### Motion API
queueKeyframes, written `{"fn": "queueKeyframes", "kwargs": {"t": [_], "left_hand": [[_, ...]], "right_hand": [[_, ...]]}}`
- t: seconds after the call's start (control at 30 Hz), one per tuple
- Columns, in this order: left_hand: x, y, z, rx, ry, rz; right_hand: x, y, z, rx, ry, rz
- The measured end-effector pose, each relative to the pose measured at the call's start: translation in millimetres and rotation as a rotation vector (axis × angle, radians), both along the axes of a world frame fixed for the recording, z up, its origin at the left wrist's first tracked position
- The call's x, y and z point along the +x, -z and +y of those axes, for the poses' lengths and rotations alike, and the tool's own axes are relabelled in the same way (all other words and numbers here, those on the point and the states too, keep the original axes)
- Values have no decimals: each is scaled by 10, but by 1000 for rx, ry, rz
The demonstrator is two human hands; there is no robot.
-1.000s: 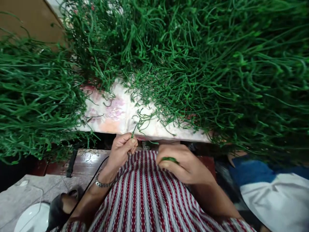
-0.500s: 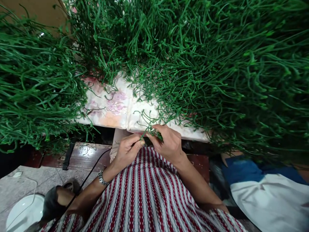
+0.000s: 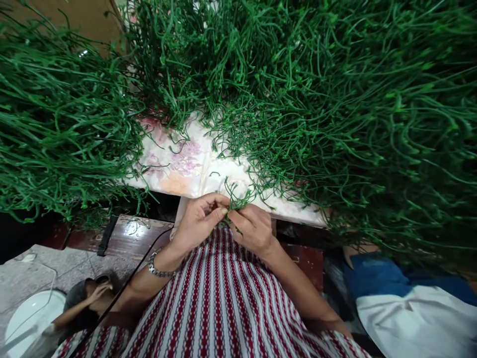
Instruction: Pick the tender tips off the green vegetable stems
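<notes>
Between my two hands is a small sprig of thin green plastic stems point(image 3: 238, 200), its curly tips pointing away from me over the table edge. My left hand point(image 3: 201, 218), with a metal watch on the wrist, pinches the base of the sprig between thumb and forefinger. My right hand point(image 3: 255, 227) closes on the same sprig from the other side, its fingers curled and partly hiding the lower stems. The fingertips of both hands almost meet. Just beyond lies the flower-printed tablecloth point(image 3: 179, 169), with a loose stem piece on it.
Big heaps of green stems lie at left point(image 3: 63, 129), and along the back and right point(image 3: 335, 109). A cardboard box point(image 3: 74, 20) stands at back left. Below left are a wooden bench point(image 3: 137, 236), a white round object point(image 3: 33, 318) and another person's arm point(image 3: 80, 308). Someone in white clothing point(image 3: 421, 323) sits at right.
My hands have come closer together around the sprig, and the right fingers have curled in lower. The view has shifted slightly. At lower left, another person's arm now shows.
</notes>
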State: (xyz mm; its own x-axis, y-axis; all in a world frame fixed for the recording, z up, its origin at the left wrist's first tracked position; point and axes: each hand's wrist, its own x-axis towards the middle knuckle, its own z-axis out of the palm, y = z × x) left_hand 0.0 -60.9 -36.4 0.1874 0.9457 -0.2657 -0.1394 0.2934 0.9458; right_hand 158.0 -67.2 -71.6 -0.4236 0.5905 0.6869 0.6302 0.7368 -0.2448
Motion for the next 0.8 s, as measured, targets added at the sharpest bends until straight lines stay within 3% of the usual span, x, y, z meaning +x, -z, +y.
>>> {"fn": "queueKeyframes", "kwargs": {"t": [0.13,0.3,0.43,0.57,0.63,0.8], "left_hand": [[5,43,-4,-129,-60,-185],[-53,6,-31,-64,-192,-172],[-92,16,-46,26,-213,-63],[-105,31,-83,92,-170,21],[-105,20,-99,128,-111,66],[-105,13,-116,197,-20,17]], "right_hand": [[-13,14,1,-54,-62,-21],[-19,-63,-76,-222,-127,94],[117,-315,-164,-414,-220,245],[307,-607,-93,-320,-101,343],[336,-676,2,-281,-71,256],[209,-597,179,-317,-228,-54]]}}
